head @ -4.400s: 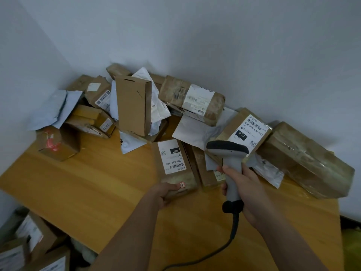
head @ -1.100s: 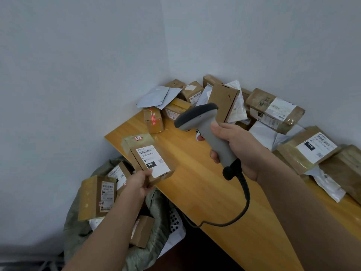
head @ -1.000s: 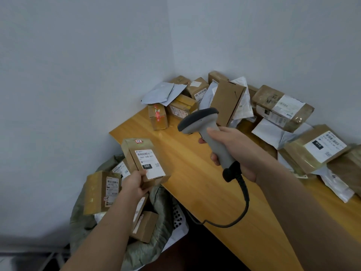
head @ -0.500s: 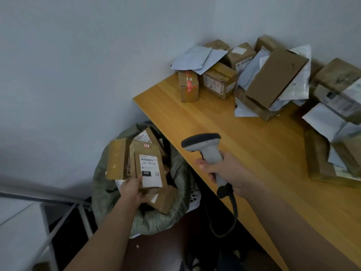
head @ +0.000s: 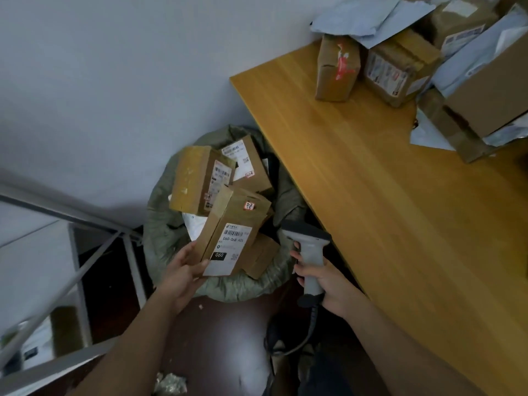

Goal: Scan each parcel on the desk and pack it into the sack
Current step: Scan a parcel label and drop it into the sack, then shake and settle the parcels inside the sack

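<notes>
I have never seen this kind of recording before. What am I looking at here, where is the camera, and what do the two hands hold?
There is no machine here. A person wears one wide-angle camera on the head, so the picture looks down at their own two arms.

The left hand grips a brown parcel with a white label reading 060; it is held over the open grey-green sack, which stands on the floor by the desk and already holds several cardboard boxes.

The right hand grips a grey handheld barcode scanner with a cable hanging from its handle.

At the right is the wooden desk. At its far end lie more parcels, among them a small box with red marking and pale mailing bags.
</notes>
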`<state>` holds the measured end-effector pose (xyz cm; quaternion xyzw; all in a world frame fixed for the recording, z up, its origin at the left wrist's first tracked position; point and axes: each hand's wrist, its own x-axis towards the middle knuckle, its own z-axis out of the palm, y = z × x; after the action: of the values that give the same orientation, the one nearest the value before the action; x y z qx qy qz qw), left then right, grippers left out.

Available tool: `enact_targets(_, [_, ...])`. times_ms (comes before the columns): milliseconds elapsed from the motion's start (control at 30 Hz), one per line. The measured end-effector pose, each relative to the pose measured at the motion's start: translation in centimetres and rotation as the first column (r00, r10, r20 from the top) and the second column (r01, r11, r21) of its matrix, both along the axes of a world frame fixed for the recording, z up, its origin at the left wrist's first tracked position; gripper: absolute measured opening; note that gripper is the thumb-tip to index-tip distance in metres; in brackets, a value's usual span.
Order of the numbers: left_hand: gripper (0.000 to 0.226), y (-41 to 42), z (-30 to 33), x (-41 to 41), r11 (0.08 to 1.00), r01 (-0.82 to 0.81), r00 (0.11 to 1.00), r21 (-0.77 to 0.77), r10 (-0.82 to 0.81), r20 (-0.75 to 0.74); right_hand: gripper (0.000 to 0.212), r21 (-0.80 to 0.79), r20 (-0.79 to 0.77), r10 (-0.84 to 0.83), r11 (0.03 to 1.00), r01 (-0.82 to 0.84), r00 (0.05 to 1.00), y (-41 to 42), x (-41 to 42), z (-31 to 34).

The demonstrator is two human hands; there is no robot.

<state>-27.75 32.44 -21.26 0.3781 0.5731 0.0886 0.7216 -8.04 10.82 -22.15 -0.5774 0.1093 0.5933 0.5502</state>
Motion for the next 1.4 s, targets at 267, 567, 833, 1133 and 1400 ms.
enact_targets(267, [0.047, -2.9, -4.9, -5.7, 0.971, -0.183, 0.980, -0.154, 0.194, 0.056, 0.051, -0.209, 0.035, 0.091, 0.975, -0.082, 0.995, 2.8, -1.3, -8.9])
enact_targets(567, [0.046, -6.3, -6.8, -6.9, 0.919, -0.286, 0.930, -0.272, 0.335, 0.153, 0.040, -0.250, 0.005, 0.056, 0.967, -0.053, 0.998, 3.2, -1.5, -9.0])
enact_targets(833, [0.046, -5.7, -3.8, -6.1, 0.954, -0.280, 0.960, -0.106, 0.277, -0.045, 0.030, -0.084, -0.021, 0.018, 0.996, -0.020, 1.000, 0.7, -2.5, -2.3])
enact_targets(1133, [0.048, -3.6, -1.0, 1.2, 0.706, 0.456, 0.844, 0.543, -0.148, -0.516, 0.028, 0.006, -0.033, -0.059, 0.998, 0.059, 0.998, 1.1, -2.0, 1.1])
enact_targets(1400, [0.048, -4.2, -1.3, 7.8, 0.176, 0.923, 0.384, 0.342, -0.348, -0.855, 0.031, 0.013, 0.019, -0.146, 0.989, 0.146, 0.989, 1.3, -1.6, 0.5])
